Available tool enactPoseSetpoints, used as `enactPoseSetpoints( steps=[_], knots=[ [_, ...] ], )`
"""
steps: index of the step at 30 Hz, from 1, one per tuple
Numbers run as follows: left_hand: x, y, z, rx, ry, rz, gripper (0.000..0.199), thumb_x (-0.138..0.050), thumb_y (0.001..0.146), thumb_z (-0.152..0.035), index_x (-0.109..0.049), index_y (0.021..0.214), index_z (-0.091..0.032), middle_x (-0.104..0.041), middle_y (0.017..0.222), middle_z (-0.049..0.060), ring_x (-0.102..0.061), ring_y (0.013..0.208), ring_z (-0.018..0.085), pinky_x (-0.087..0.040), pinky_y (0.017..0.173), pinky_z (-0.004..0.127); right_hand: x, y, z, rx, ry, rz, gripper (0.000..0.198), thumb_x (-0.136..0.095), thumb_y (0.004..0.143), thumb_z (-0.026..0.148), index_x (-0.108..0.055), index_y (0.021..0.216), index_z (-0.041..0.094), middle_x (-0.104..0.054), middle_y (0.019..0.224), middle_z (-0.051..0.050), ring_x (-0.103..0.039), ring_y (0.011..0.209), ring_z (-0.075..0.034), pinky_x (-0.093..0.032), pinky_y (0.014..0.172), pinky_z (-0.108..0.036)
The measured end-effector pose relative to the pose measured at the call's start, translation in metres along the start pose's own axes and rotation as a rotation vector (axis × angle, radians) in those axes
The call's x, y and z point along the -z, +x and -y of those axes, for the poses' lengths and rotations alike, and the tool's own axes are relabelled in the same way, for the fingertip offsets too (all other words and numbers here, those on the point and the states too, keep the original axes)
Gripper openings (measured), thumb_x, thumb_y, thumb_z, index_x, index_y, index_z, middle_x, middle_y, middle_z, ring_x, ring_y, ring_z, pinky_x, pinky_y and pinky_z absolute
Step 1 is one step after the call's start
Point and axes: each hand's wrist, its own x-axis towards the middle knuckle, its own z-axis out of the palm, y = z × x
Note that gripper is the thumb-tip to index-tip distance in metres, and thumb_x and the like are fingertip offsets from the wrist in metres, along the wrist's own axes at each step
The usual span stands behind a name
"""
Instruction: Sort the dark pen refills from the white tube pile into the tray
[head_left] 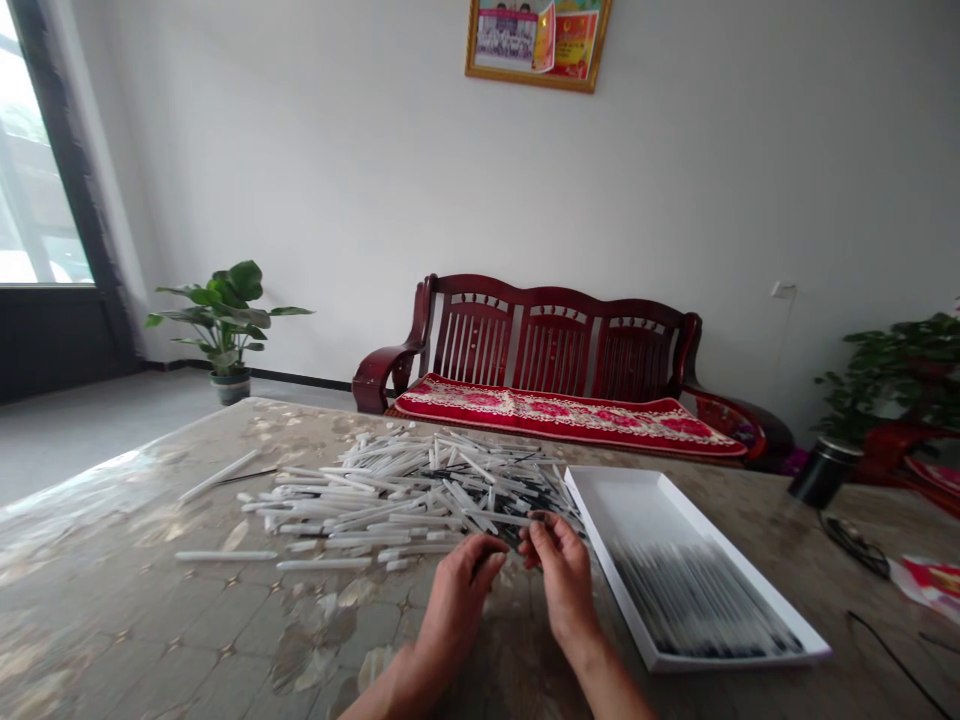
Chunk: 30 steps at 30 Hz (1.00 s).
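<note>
A loose heap of white pens, slim and tube-like, some with dark parts among them, spreads across the table beyond my hands. My right hand is closed at the heap's near right edge, its thumb and fingers pinching the end of a white pen that points left. Just left of it, my left hand is curled with thumb and forefinger together; whatever lies between them is too small to make out. To the right of my hands, a shallow white box holds a row of pens with dark ends, laid side by side.
The patterned table has a few stray pens at left. A black cylinder, dark cable and red-and-white packet lie at right. Behind stand a wooden bench and potted plant.
</note>
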Motion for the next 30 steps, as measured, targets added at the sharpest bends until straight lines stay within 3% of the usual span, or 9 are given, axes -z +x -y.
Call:
enactPoseSetpoints(
  steps=[2,5,8,11,14,16,18,30],
  knots=[
    [-0.007,0.0,0.004,0.168,-0.241,0.031,0.039,-0.062,0.082,-0.05,-0.068,0.1,-0.017,-0.067,0.069,0.001,-0.058,0.055,0.016,-0.045,0.052,0.026,-0.006,-0.005,-0.002,-0.004,0.015,0.077,0.043,-0.071,0.072,0.058,-0.064,0.089,0.019,-0.069,0.068,-0.001,-0.06,0.055,-0.016,-0.046,0.048,-0.025],
    [-0.011,0.003,0.003,0.352,-0.576,-0.005,0.05,-0.066,0.077,-0.059,-0.067,0.097,-0.013,-0.067,0.067,0.002,-0.061,0.058,0.015,-0.043,0.051,0.023,-0.013,-0.009,-0.008,-0.019,-0.005,0.203,0.04,-0.071,0.074,0.057,-0.064,0.086,0.019,-0.07,0.071,-0.001,-0.061,0.055,-0.015,-0.045,0.047,-0.024],
    [-0.006,0.006,-0.002,0.507,-0.746,-0.104,0.04,-0.075,0.072,-0.051,-0.066,0.084,-0.014,-0.07,0.073,0.003,-0.065,0.064,0.013,-0.047,0.055,0.02,-0.006,-0.002,-0.011,-0.031,-0.075,0.249,0.04,-0.069,0.075,0.053,-0.065,0.096,0.019,-0.073,0.083,-0.003,-0.066,0.064,-0.018,-0.045,0.048,-0.024],
    [-0.002,0.01,-0.006,0.612,-0.844,-0.221,0.025,-0.076,0.077,-0.036,-0.063,0.078,-0.015,-0.072,0.076,0.003,-0.068,0.065,0.011,-0.05,0.057,0.019,0.019,0.013,-0.002,0.036,-0.379,0.181,0.027,-0.062,0.08,0.04,-0.069,0.097,0.02,-0.073,0.084,-0.004,-0.068,0.065,-0.019,-0.047,0.052,-0.025],
    [-0.002,0.013,-0.007,0.652,-0.895,-0.256,0.018,-0.072,0.083,-0.026,-0.059,0.075,-0.016,-0.071,0.073,0.004,-0.07,0.064,0.012,-0.054,0.057,0.02,0.052,0.025,0.015,0.187,-0.958,0.151,0.019,-0.056,0.078,0.017,-0.073,0.082,0.024,-0.075,0.09,-0.004,-0.07,0.084,-0.02,-0.049,0.072,-0.027],
    [-0.002,0.014,-0.007,0.663,-0.902,-0.252,0.017,-0.071,0.084,-0.022,-0.059,0.074,-0.016,-0.071,0.071,0.004,-0.071,0.063,0.013,-0.055,0.056,0.02,0.068,0.028,0.025,0.185,-1.299,0.157,0.025,-0.056,0.076,0.01,-0.075,0.08,0.026,-0.076,0.091,-0.004,-0.07,0.088,-0.02,-0.047,0.073,-0.026],
    [-0.003,0.015,-0.007,0.664,-0.896,-0.238,0.017,-0.07,0.085,-0.022,-0.059,0.073,-0.015,-0.071,0.069,0.004,-0.071,0.061,0.012,-0.055,0.055,0.02,0.076,0.026,0.032,0.159,-1.495,0.182,0.027,-0.056,0.076,0.008,-0.076,0.079,0.027,-0.076,0.088,-0.005,-0.071,0.086,-0.02,-0.044,0.07,-0.026],
    [-0.001,0.015,-0.009,0.696,-0.892,-0.199,0.018,-0.067,0.088,-0.019,-0.058,0.072,-0.014,-0.069,0.068,0.003,-0.07,0.059,0.012,-0.055,0.054,0.019,0.062,0.019,0.03,0.125,-1.697,0.302,0.031,-0.05,0.082,0.007,-0.075,0.081,0.025,-0.077,0.087,-0.008,-0.073,0.085,-0.023,-0.042,0.062,-0.026]
  ],
)
